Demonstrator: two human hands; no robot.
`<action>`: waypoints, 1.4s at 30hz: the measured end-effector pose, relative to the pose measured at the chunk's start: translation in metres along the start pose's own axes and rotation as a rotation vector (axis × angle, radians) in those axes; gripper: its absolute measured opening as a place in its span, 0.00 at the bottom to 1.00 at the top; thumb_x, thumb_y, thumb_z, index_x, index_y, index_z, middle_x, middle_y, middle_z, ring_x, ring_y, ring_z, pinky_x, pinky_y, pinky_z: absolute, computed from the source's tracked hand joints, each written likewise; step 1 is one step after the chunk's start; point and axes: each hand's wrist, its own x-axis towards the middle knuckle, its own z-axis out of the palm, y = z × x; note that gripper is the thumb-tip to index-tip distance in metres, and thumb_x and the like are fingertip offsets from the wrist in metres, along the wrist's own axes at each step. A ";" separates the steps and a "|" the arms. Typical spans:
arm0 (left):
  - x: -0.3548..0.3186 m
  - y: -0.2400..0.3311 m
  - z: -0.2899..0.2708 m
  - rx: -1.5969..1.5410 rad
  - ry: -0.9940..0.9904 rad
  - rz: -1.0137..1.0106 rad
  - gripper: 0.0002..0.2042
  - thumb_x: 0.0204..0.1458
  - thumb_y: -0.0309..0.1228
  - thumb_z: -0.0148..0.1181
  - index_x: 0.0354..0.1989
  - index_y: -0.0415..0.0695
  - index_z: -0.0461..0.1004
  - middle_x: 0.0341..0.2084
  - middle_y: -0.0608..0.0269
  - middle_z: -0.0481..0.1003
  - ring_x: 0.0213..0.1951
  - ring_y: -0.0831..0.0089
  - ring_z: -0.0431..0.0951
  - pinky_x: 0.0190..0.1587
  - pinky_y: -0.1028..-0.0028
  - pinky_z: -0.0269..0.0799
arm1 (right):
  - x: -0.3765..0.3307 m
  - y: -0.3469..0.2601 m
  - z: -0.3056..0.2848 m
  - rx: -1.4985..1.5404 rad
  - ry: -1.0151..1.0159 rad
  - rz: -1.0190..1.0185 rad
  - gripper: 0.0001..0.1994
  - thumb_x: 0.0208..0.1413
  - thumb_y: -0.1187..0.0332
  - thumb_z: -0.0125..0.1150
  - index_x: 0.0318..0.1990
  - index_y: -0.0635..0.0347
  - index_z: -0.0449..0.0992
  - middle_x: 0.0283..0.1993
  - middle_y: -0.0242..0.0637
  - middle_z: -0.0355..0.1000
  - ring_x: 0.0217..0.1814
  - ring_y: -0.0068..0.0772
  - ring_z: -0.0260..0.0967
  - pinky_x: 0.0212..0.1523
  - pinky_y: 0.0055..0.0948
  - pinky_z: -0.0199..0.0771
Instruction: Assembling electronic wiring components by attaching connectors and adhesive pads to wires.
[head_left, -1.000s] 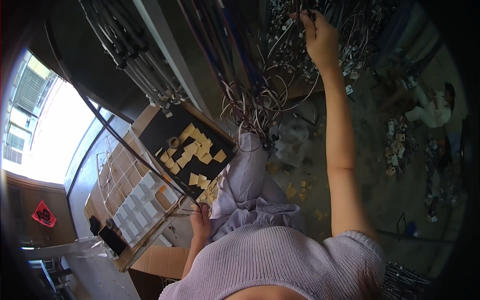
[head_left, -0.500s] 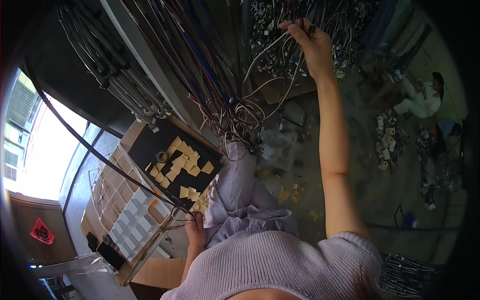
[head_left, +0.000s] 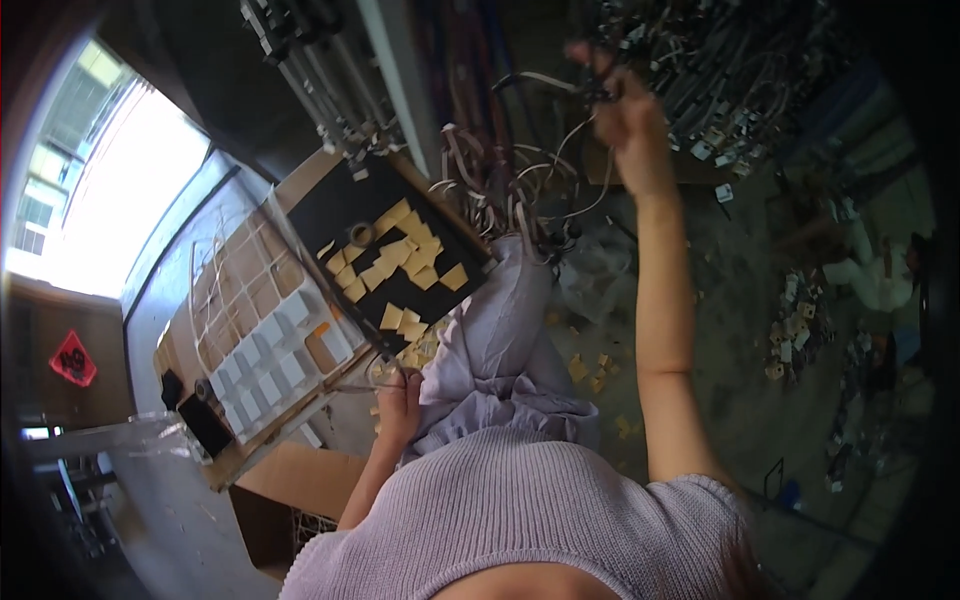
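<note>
My right hand [head_left: 628, 120] is clamped on a wire [head_left: 545, 80] far ahead; its length runs leftward; my left hand [head_left: 400, 395] rests near, grip unclear

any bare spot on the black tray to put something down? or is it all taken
The black tray is bare along its upper-left part, above the tan squares crowding its middle. The wire bundle crowds its right edge. The left hand sits at its lower corner.
</note>
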 end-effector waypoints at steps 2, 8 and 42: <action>0.000 0.006 -0.002 0.036 -0.003 0.033 0.07 0.55 0.28 0.53 0.39 0.41 0.72 0.30 0.49 0.75 0.35 0.50 0.76 0.36 0.61 0.69 | 0.019 0.010 -0.001 0.099 0.253 -0.181 0.23 0.61 0.50 0.53 0.57 0.54 0.71 0.49 0.26 0.73 0.24 0.09 0.51 0.23 0.16 0.49; 0.008 0.005 0.006 0.114 -0.029 0.165 0.18 0.53 0.33 0.56 0.51 0.39 0.67 0.36 0.46 0.73 0.39 0.47 0.73 0.42 0.59 0.68 | -0.030 -0.052 0.079 -0.811 0.054 -0.987 0.09 0.61 0.74 0.47 0.42 0.73 0.69 0.35 0.51 0.76 0.38 0.38 0.76 0.37 0.30 0.77; 0.112 -0.072 -0.146 0.681 0.303 -0.016 0.33 0.63 0.54 0.25 0.68 0.42 0.53 0.69 0.52 0.49 0.70 0.57 0.46 0.68 0.59 0.44 | -0.101 0.187 0.370 -0.783 -0.815 -0.190 0.31 0.31 0.47 0.70 0.38 0.65 0.74 0.48 0.52 0.65 0.30 0.47 0.74 0.30 0.41 0.75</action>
